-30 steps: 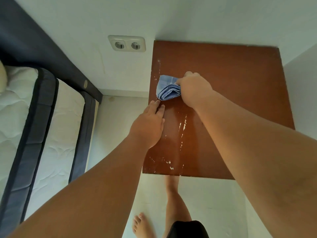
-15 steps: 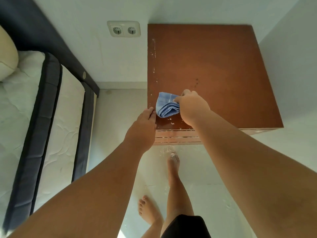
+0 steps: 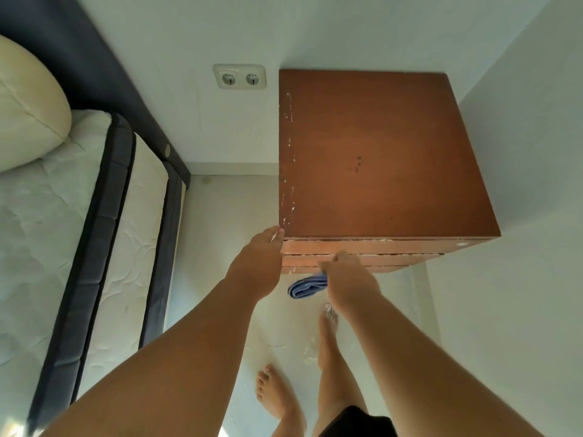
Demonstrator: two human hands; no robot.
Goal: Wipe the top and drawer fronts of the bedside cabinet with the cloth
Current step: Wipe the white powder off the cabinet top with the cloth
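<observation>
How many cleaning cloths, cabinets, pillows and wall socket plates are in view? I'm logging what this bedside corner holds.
Blue cloth, held in the right hand: 1
Brown bedside cabinet: 1
Cream pillow: 1
Double wall socket plate: 1
Total: 4

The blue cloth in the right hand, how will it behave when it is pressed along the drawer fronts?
The cloth is probably soft and floppy: it hangs in folded layers below the right hand. It looks light, since a few fingers carry it. Pressed on the drawer fronts, it should flatten and may unfold or bunch, so a full-hand grip seems wiser.
</observation>
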